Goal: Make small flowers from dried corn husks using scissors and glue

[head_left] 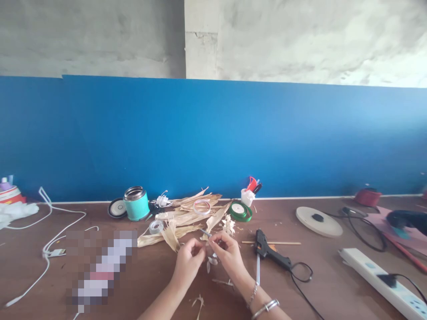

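Observation:
My left hand [191,258] and my right hand [227,252] meet just above the table, fingers pinched. Out of my right fingertips a thin grey rod [205,232] points up and to the left. What my left fingers pinch is too small and hidden to name. Small pale petal-like pieces [209,263] show below and between the hands. Behind them lie dried corn husks [187,218] and a pale husk flower [228,225]. Right of my right hand rests a black hot glue gun [271,253] with a glue stick [258,269] under it.
A turquoise jar [136,205], tape rolls [202,207], green ribbon [240,212] and a white cup of tools [247,197] stand along the back. A wooden stick [283,243] lies near the glue gun. At right are a round white disc [318,222] and a power strip [383,278].

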`<state>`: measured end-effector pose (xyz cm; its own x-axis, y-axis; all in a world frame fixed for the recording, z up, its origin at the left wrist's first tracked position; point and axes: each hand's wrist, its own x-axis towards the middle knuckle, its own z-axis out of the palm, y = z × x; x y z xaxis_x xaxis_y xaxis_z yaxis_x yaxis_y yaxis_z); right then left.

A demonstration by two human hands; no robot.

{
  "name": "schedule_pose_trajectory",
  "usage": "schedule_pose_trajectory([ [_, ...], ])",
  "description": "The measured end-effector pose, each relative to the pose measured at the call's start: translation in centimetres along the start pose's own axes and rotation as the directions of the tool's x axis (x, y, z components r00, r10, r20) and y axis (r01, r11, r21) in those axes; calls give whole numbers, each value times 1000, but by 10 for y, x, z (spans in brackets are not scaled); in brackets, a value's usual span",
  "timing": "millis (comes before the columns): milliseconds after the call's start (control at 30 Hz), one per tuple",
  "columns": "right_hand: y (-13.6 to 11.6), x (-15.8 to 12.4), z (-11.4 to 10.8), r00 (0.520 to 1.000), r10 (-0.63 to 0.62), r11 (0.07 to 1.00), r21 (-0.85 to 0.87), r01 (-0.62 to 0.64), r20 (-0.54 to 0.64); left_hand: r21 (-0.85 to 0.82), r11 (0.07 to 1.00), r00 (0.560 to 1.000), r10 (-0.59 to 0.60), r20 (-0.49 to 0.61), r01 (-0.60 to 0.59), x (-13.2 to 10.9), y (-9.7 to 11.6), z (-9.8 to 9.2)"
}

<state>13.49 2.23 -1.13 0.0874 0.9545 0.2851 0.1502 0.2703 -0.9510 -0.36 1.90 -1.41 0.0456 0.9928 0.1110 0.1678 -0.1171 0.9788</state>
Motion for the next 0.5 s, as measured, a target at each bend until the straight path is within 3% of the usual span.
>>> schedule_pose_trajectory([
  [500, -3, 0, 0, 998, -33, 997, -71, 30, -45, -5, 1000, 1000, 2, 9, -2, -3, 5, 0],
])
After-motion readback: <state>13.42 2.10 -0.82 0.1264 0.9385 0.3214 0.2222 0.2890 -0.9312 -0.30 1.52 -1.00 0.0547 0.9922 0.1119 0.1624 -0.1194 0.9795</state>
